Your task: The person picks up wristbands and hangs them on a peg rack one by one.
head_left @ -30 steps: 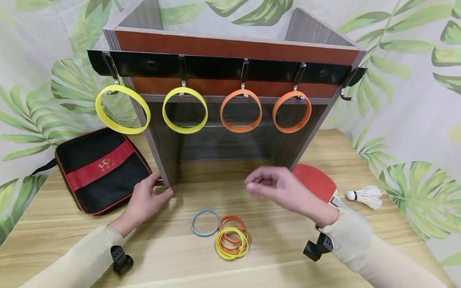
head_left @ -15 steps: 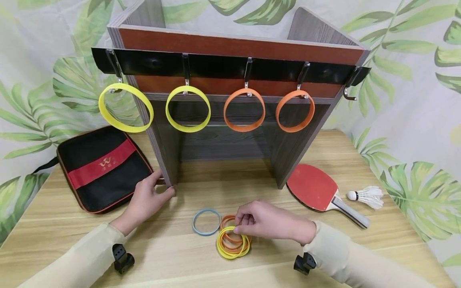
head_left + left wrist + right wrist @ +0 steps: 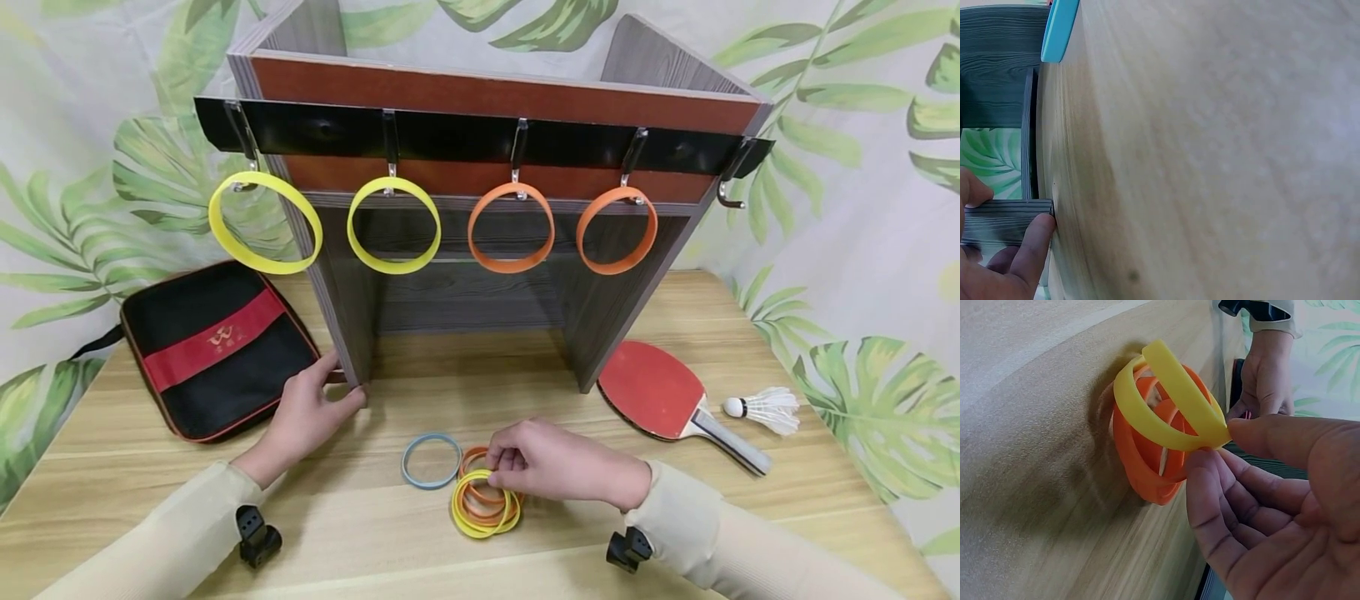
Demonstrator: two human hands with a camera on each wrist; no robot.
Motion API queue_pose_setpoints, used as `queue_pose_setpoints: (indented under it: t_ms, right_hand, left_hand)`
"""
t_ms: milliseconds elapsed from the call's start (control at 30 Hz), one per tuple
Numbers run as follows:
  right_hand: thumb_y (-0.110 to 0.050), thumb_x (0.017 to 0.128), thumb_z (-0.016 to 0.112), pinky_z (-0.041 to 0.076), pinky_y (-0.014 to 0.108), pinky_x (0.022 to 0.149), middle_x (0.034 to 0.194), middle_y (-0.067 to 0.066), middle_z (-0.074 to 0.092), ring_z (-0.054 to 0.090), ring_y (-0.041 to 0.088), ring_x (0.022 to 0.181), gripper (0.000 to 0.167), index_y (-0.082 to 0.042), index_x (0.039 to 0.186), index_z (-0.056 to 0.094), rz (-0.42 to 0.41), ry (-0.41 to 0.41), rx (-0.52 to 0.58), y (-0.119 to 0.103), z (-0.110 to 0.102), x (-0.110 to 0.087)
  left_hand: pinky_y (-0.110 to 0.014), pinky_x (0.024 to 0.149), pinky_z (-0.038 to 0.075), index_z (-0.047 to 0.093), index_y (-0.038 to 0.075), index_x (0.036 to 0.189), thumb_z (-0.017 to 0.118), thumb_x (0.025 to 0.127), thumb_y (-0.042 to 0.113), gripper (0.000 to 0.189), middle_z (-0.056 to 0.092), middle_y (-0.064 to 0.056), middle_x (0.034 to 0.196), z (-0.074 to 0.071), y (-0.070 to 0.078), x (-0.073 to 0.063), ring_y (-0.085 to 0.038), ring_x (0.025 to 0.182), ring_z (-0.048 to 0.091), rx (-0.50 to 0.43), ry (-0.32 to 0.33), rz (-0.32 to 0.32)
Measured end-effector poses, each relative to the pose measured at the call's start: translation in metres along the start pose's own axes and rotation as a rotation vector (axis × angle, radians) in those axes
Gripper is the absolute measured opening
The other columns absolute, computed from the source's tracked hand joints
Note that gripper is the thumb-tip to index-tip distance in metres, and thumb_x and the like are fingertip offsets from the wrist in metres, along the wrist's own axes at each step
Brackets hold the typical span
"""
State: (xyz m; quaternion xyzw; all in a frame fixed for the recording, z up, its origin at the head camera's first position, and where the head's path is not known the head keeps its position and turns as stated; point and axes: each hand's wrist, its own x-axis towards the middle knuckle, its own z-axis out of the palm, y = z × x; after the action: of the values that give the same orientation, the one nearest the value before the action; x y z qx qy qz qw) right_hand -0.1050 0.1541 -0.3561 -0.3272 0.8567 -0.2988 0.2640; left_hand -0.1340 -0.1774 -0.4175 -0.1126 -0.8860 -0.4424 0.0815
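Note:
At the small pile on the table, my right hand (image 3: 558, 462) pinches a yellow silicone wristband (image 3: 1179, 387) between thumb and fingertips. Another yellow band overlaps it, and orange wristbands (image 3: 1125, 447) lie beneath. Just left of the pile lies a blue wristband (image 3: 431, 487). My left hand (image 3: 309, 412) grips the lower front edge of the grey wooden stand's left side panel (image 3: 997, 222), thumb on the inner side. On the stand's black hook rail (image 3: 450, 137) hang two yellow bands, one of them at the far left (image 3: 216, 221), and two orange bands, including one (image 3: 617, 268) on the fourth hook.
The rightmost hook (image 3: 731, 200) carries no band. A black case with a red stripe (image 3: 247, 400) lies left of the stand, close to my left hand. On the right are a red table tennis bat (image 3: 652, 392) and a white shuttlecock (image 3: 768, 410).
My right hand has come down from in front of the stand to the pile and now pinches a yellow wristband. The left hand keeps its grip on the panel.

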Motion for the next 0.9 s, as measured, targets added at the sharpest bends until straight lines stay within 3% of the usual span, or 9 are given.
queue_pose_setpoints:
  t_ms: [500,733,900]
  right_hand:
    - [-0.011,0.097,0.074,0.050,0.016,0.069,0.082,-0.006,0.067,0.053,-0.004,0.072,0.005,-0.007,0.098,0.075,-0.062,0.032,-0.015,-0.0031,-0.0019,0.0040]
    - [-0.012,0.099,0.072,0.054,0.017,0.075,0.092,-0.003,0.073,0.057,-0.004,0.078,0.009,-0.007,0.104,0.076,-0.128,0.015,0.019,-0.0017,-0.0034,0.0070]
    - [-0.011,0.101,0.069,0.055,0.019,0.081,0.098,0.002,0.076,0.059,-0.004,0.083,0.013,-0.004,0.109,0.076,-0.133,0.010,0.088,0.0057,-0.0058,0.0097]
  left_hand:
    - [-0.060,0.098,0.053,0.061,0.001,0.140,0.071,0.091,0.001,0.050,0.072,-0.024,0.130,0.0013,0.0001,0.0005,-0.040,0.113,0.073,0.020,0.008,0.001]
    - [-0.048,0.095,0.055,0.062,0.003,0.140,0.072,0.091,0.003,0.050,0.074,-0.022,0.128,0.0007,-0.0018,0.0001,-0.037,0.113,0.073,0.029,0.009,-0.003]
    - [-0.043,0.094,0.055,0.062,0.003,0.139,0.073,0.091,0.003,0.049,0.074,-0.022,0.127,0.0006,-0.0027,0.0002,-0.037,0.112,0.074,0.030,0.013,0.000]
